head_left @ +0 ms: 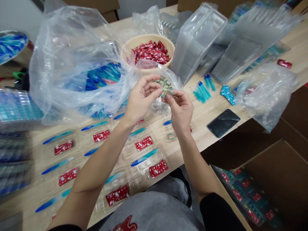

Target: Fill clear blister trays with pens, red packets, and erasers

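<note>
- Cream bowl (141, 39), one: loaded with red packets (151, 53).
- Left hand (141, 96): nearer the wearer than the bowl; thumb and forefinger pinched on small green-and-tan pieces (166, 84).
- Right hand (180, 107): before the bowl, rightward; thumb and forefinger likewise closed on these pieces, though the number gripped seems too small to count.
- Small bag (159, 106), clear: directly before the bowl, more pieces inside; partly masked by the hands.
- Large bag (62, 64), clear: left of the bowl, its film veiling blue-and-teal sticks (103, 77).
- Tray stack (199, 38), upright: just right of the bowl.
- Black phone (223, 123): right of and nearer than the bowl.
- Filled trays (144, 143): nearer than the bowl, partly covered by forearms.
</note>
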Tool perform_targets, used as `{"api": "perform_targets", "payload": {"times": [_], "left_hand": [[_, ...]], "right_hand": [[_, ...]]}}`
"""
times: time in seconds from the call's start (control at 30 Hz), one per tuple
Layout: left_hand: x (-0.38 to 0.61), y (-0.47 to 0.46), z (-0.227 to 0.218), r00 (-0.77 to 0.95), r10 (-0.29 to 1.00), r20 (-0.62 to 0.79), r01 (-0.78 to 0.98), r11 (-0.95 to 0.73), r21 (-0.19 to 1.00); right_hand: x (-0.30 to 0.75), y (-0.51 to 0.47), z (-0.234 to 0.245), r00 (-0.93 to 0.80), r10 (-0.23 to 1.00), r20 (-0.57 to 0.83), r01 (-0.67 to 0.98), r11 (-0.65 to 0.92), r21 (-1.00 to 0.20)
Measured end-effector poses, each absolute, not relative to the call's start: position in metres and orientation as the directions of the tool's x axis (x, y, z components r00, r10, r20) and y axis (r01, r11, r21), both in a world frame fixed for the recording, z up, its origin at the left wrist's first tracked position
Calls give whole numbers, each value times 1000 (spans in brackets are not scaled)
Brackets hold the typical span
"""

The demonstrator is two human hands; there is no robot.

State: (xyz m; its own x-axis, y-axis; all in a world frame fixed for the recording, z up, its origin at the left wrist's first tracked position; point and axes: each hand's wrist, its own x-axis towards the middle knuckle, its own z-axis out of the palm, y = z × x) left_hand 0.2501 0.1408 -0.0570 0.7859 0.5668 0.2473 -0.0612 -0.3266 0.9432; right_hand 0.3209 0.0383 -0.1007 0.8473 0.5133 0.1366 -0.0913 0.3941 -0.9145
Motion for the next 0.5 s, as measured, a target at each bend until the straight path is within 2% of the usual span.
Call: {"api": "perform_targets", "payload": {"times": [0.2,0.27,0.33,0.5], "left_hand": [[250,140,-53,788,553,270,-69,-356,932],[249,139,-52,794,540,279,-73,-371,926],[247,136,-51,800,526,289,-85,-377,922],[242,132,-52,822,487,295,-123,-355,927]], "right_hand": [[320,31,-95,834,457,309,161,334,-929],[320,30,-95,833,445,330,194,324,-926],[321,30,-95,831,462,308,143,358,-923],[328,30,-100,772,609,179,-143,442,-886]]}}
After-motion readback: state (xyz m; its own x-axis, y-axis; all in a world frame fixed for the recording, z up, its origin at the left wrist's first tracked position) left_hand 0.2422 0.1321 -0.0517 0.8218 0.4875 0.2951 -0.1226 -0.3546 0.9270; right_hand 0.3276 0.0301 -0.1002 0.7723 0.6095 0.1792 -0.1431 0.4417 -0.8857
